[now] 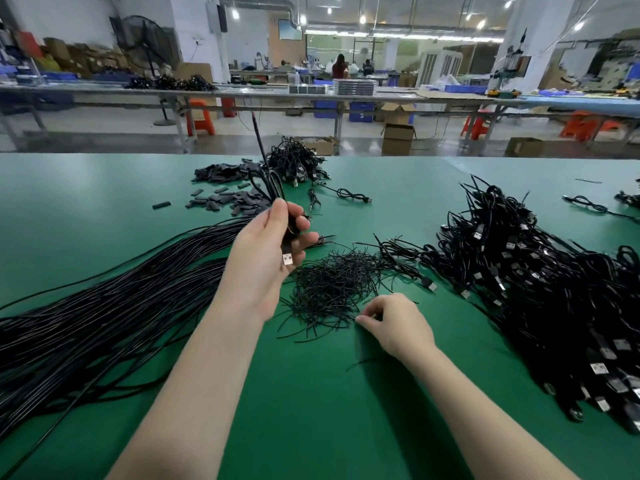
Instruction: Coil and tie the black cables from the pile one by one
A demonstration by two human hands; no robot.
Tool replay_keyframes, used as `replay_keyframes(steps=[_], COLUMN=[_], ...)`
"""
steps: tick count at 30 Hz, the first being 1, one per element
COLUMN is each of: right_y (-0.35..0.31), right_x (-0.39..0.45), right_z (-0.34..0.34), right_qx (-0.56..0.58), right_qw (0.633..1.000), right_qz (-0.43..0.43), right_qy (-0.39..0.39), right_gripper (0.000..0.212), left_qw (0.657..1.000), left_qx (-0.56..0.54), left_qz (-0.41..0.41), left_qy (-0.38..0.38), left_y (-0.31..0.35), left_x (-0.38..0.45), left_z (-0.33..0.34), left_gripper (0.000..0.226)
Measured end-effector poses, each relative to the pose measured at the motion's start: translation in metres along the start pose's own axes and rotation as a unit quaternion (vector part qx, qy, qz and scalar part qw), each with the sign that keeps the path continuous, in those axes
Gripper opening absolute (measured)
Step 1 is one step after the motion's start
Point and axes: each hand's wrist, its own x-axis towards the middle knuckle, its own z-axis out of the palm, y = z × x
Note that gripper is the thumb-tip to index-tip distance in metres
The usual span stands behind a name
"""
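Black coiled cable (277,188) is gripped in your left hand (273,247); your right hand (394,323) pinches at the twist ties (329,289).

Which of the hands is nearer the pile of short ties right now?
Right. The right hand is at the near right edge of the ties, fingertips pinching at them. The left hand is raised above the pile's far left side, holding a coiled cable.

Table (104,209) green. Cables (104,306), ties (332,289) and sleeves (225,199) black. Plug (287,258) silver, stools (201,116) orange
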Motion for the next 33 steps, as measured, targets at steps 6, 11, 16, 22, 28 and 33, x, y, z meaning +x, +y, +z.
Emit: replay_keyframes(steps=[6, 11, 16, 22, 28, 33], right_y=[-0.003, -0.026, -0.052, -0.074, -0.069, -0.067], right_x=[-0.008, -0.012, -0.031, -0.050, -0.051, -0.051], right_z=[-0.040, -0.062, -0.083, -0.097, -0.100, -0.102], right_qx=[-0.118, -0.120, -0.033, -0.021, -0.075, -0.056], right_qw=[0.992, 0.982, 0.969, 0.947, 0.906, 0.904], right_qz=[-0.022, -0.065, -0.185, -0.263, -0.316, -0.345], right_qy=[0.050, 0.129, 0.161, 0.185, 0.270, 0.247], right_gripper=[0.011, 0.014, 0.012, 0.013, 0.007, 0.003], left_qw=[0.978, 0.939, 0.857, 0.782, 0.748, 0.727], left_qx=[0.195, 0.327, 0.493, 0.598, 0.633, 0.657], left_qz=[0.075, 0.102, 0.131, 0.139, 0.169, 0.160], left_qy=[-0.015, -0.038, -0.068, -0.110, -0.100, -0.119], left_y=[0.006, -0.001, -0.002, -0.002, 0.002, 0.001], left_x=[0.005, 0.008, 0.002, -0.011, -0.019, -0.017], left_z=[-0.009, -0.012, -0.010, 0.004, 0.011, 0.010], left_gripper=[0.028, 0.027, 0.027, 0.037, 0.045, 0.044])
